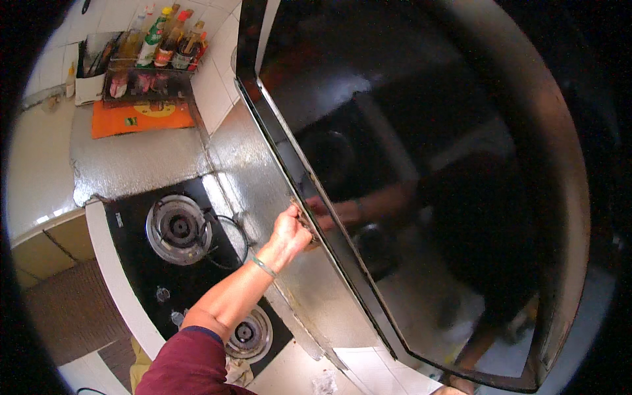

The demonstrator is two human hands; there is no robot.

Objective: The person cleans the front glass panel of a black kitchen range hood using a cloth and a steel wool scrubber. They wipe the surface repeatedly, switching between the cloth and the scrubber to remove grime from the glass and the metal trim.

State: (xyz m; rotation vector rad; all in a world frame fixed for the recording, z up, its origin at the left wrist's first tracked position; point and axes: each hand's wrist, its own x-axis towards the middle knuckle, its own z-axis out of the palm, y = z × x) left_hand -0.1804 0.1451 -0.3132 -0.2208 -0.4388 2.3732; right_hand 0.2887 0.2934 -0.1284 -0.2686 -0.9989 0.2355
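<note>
My left hand (292,231), below a maroon sleeve and a green bangle (263,266), is curled at the lower left edge of a black glossy range hood panel (395,222). A small brown wad (315,241) shows at its fingers, mostly hidden; its material is unclear. The hand and forearm are mirrored in the dark panel. Skin at the panel's bottom corner looks like part of my right hand (460,384); its fingers and grip cannot be made out.
Below lies a black gas hob with a rear-left burner (178,228) and a nearer burner (245,333). Sauce bottles (152,39) stand in a wire rack beside an orange mat (143,118). Metallic sheeting (247,148) lines the wall. A crumpled cloth (240,371) lies near the hob.
</note>
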